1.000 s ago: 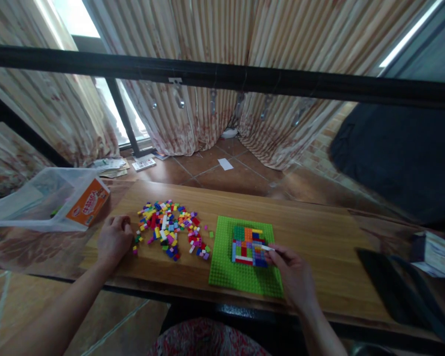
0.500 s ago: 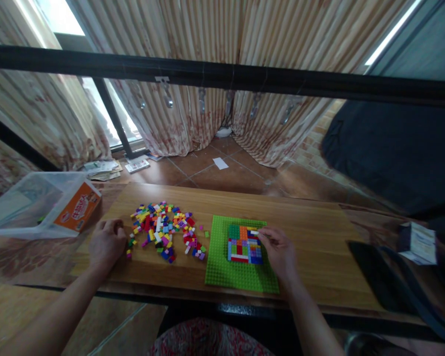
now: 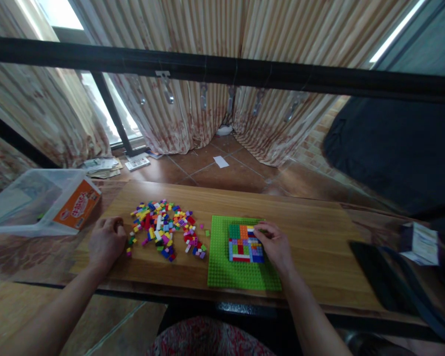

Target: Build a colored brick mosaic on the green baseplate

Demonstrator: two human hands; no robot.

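A green studded baseplate point(image 3: 220, 274) lies on the wooden board, carrying a flat patch of coloured building bricks point(image 3: 241, 249) in green, orange, red, white and blue. My right hand point(image 3: 276, 244) reaches over the patch's upper right corner. Its thumb and fingertips are pinched together at a small brick there, mostly covered by the fingers. My left hand point(image 3: 107, 242) rests on the board in a loose curl, with nothing showing in it. Just right of it spreads a loose pile of small mixed bricks point(image 3: 165, 230).
At the left stands a clear plastic bin point(image 3: 25, 227) with an orange label. A black bar point(image 3: 222, 69) crosses above the board point(image 3: 319, 247). A dark flat object point(image 3: 371, 269) and a folded paper box point(image 3: 422, 244) lie at the right. Papers point(image 3: 102, 165) lie behind the bin.
My right hand has shifted slightly left and up on the brick patch, its fingertips staying at the upper right corner. My left hand has stayed in place. The whole view has tilted a little.
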